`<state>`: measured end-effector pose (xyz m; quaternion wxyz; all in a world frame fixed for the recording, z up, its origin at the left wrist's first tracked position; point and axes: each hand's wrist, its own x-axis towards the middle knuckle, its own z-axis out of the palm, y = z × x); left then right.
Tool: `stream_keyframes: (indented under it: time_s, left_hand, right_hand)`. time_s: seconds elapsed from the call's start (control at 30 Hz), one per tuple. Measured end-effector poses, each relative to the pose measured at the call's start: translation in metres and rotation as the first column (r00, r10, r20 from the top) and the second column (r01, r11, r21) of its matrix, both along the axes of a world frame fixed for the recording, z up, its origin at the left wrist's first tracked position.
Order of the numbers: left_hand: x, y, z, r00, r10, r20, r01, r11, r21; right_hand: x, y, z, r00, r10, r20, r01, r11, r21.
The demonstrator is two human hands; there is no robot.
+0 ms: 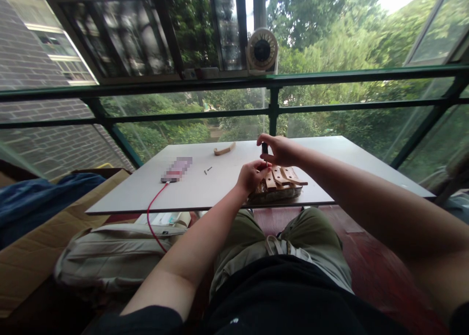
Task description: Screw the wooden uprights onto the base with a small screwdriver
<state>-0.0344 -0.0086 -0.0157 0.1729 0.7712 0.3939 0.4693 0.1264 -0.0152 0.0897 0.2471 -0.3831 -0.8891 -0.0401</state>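
My right hand point(281, 150) grips the black handle of a screwdriver point(264, 149), which stands upright with its shaft pointing down. Beneath it, my left hand point(251, 176) is closed in a pinch near the screwdriver's lower end; whatever lies between those fingertips is too small to make out. Several flat wooden pieces point(270, 180) with dark holes lie side by side beside my left fingers. They rest on a low block point(280, 195) that looks wrapped in something shiny, close to the table's near edge.
On the white table point(198, 193) lie a curved wooden piece point(224, 149), small screws point(208, 169) and a blurred-out flat device, perhaps a phone point(179, 168), with a red cable point(149, 212) running off the edge. A round fan point(262, 50) stands beyond, by the green railing point(220, 84). A bag point(110, 256) sits lower left.
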Motion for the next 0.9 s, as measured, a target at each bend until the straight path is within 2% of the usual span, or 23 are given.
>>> stream_keyframes:
  time_s: [0.13,0.37,0.5,0.7,0.9]
  left_hand:
    - [-0.001,-0.001,0.001,1.000,-0.005,-0.017,0.005,1.000,0.014]
    - [0.001,0.002,-0.003,0.999,-0.024,0.023,0.024,0.999,-0.020]
    - [0.003,0.000,-0.001,0.999,0.009,0.046,-0.008,0.999,-0.038]
    - [0.001,0.000,-0.001,0.999,-0.007,0.035,0.008,0.999,-0.032]
    - [-0.002,0.003,-0.006,0.999,-0.010,0.053,0.012,0.999,-0.042]
  right_hand:
    - [-0.002,-0.005,0.002,0.998,0.052,-0.020,-0.053,0.997,-0.053]
    - [-0.002,0.006,-0.002,0.998,-0.017,-0.057,0.012,0.996,-0.091]
    - [-0.002,0.007,-0.003,0.999,-0.021,-0.034,0.019,0.997,-0.071]
    - [0.000,0.005,-0.001,0.996,-0.091,0.008,0.092,0.995,-0.028]
    - [-0.001,0.004,0.004,0.999,-0.044,0.003,0.044,0.998,-0.036]
